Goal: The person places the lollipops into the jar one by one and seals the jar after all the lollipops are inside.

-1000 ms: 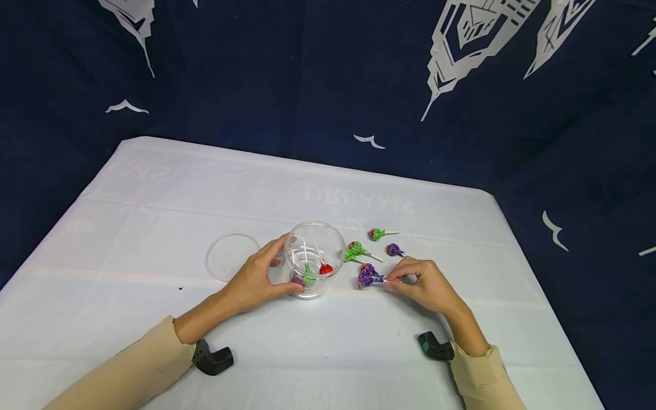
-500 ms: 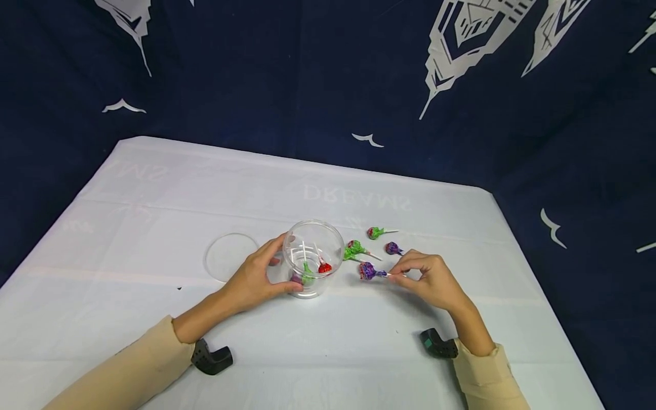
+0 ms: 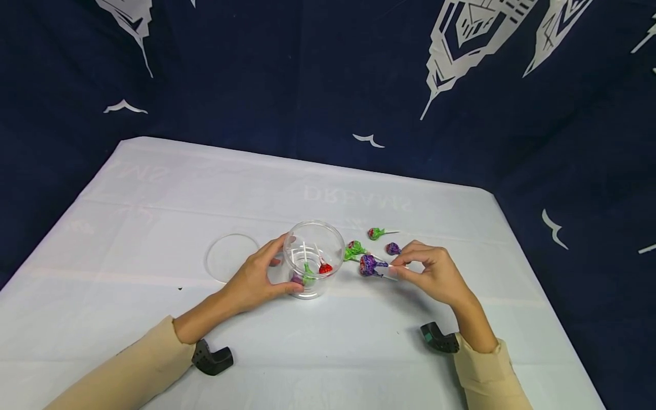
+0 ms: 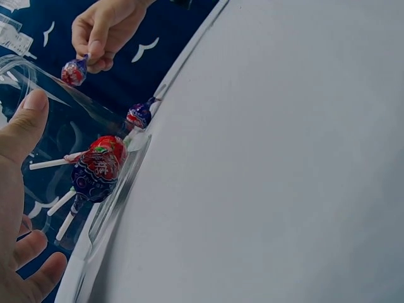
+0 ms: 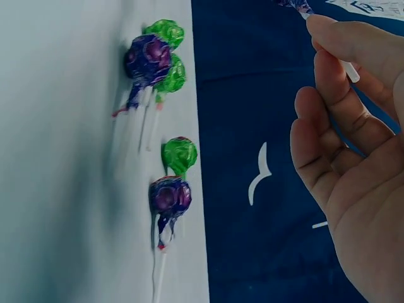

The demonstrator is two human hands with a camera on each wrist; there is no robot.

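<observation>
My left hand grips a clear plastic jar, thumb on the near side and fingers behind. Inside lie a red lollipop, a green one and a purple one, sticks showing through the wall. To the right of the jar, my right hand pinches the stick of a purple lollipop between thumb and fingertips. The left wrist view shows this candy raised over the table. Beneath it another purple lollipop lies on the cloth, mostly hidden in the head view.
Several green lollipops and a purple one lie on the white tablecloth behind the right hand. A clear round lid lies left of the jar. Behind the table hangs a dark blue printed cloth.
My right hand has lifted a purple lollipop off the table and moved it slightly up and right, apart from the purple one beside it. The left hand and jar have stayed put.
</observation>
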